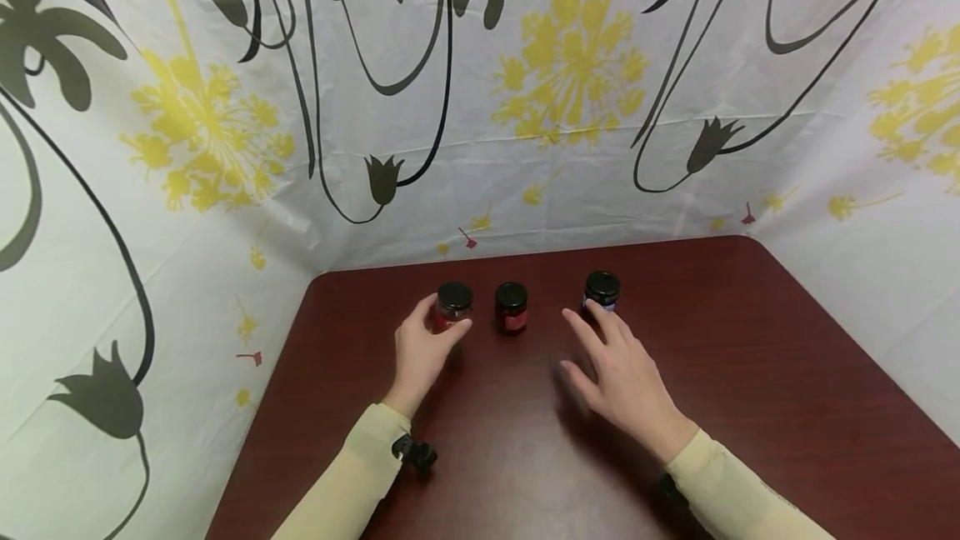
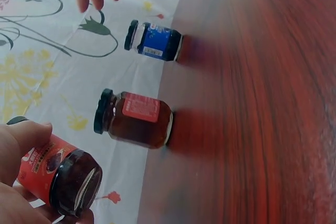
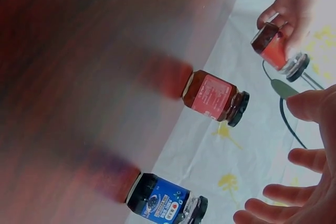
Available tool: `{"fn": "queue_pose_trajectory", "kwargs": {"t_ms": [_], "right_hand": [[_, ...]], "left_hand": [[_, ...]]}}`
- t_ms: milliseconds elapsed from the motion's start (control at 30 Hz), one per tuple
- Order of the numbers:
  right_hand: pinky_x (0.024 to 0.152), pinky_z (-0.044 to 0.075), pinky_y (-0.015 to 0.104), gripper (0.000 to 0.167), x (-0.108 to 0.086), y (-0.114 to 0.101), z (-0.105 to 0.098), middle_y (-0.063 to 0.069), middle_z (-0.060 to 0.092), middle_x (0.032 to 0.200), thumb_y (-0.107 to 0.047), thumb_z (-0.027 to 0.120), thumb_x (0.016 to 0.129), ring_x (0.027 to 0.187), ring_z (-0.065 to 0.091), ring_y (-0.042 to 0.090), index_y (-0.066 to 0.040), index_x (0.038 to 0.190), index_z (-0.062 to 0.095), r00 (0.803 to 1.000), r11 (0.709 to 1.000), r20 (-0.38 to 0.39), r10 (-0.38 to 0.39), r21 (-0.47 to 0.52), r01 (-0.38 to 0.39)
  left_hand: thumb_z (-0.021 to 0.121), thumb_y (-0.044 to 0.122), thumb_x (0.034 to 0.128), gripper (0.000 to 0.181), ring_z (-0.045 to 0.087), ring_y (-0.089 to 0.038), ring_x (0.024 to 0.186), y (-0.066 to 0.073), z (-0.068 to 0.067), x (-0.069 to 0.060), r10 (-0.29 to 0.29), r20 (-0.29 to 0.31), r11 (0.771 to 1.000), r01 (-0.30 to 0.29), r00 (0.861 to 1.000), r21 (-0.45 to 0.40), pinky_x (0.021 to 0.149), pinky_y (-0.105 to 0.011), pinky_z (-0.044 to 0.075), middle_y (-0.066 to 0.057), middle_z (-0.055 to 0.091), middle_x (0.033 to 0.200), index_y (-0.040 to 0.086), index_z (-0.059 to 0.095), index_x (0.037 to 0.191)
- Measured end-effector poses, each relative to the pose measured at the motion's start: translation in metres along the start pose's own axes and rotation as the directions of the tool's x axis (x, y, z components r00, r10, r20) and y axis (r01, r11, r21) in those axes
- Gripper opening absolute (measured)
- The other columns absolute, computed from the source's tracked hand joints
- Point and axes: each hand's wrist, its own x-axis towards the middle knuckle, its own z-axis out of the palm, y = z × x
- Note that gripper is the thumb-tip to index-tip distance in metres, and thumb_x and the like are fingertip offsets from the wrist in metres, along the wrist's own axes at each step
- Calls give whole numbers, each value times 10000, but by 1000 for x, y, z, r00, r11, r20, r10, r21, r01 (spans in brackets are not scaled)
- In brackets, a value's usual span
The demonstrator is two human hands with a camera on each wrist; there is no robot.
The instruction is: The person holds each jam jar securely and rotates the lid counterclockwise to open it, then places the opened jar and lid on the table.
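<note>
My left hand point(image 1: 422, 350) grips a small glass jar with a red label and black lid point(image 2: 59, 174), thumb on one side and fingers on the other; both wrist views show it lifted off the table. To its right a second dark jar with a pinkish-red label point(image 1: 512, 307) stands upright on the table. Farther right is a jar with a blue label point(image 3: 161, 200), also upright, partly covered by my right fingers in the head view. My right hand point(image 1: 624, 373) hovers near that blue-labelled jar, fingers spread and holding nothing.
The dark red wooden table point(image 1: 495, 440) has rounded far corners. Behind it and at both sides hangs a white cloth point(image 1: 420, 123) with yellow and grey flower prints. A black wrist device point(image 1: 417, 453) sits on my left sleeve.
</note>
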Motion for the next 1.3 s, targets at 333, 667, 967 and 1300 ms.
{"fn": "queue_pose_trajectory", "kwargs": {"t_ms": [333, 667, 967, 1300], "right_hand": [[796, 536, 572, 743, 11, 15, -1, 221, 398, 1523, -353, 748, 880, 1317, 461, 403, -158, 1530, 446, 1000, 999, -14, -21, -27, 20], [787, 546, 564, 706, 18, 40, -3, 219, 430, 1495, -345, 741, 878, 1303, 474, 408, -164, 1508, 476, 1000, 1000, -12, 11, -25, -12], [735, 564, 542, 712, 28, 55, -4, 207, 431, 1492, -343, 750, 882, 1276, 492, 392, -164, 1511, 468, 1000, 1000, 21, -7, -17, 7], [782, 551, 539, 658, 53, 56, 1, 193, 464, 1466, -346, 714, 910, 1278, 500, 376, -156, 1495, 480, 997, 998, 55, -60, -13, 61]], "left_hand": [[850, 451, 794, 633, 639, -147, 1067, 11, 3, -3, 11, 32, 1000, -11, 999, -10, 905, -434, 535, 39, 686, 1185, 231, 623, 1342], [839, 459, 805, 645, 619, -149, 1110, 18, 7, -7, 36, 42, 999, -35, 998, -27, 922, -422, 532, 49, 664, 1234, 230, 609, 1364], [847, 450, 798, 618, 624, -142, 1091, 24, 11, -10, 54, 59, 998, -51, 997, -46, 907, -405, 543, 66, 665, 1218, 242, 627, 1337], [854, 495, 771, 621, 623, -137, 1061, 26, 14, -13, 69, 63, 997, -68, 996, -22, 882, -382, 551, 75, 671, 1195, 233, 656, 1297]]}}
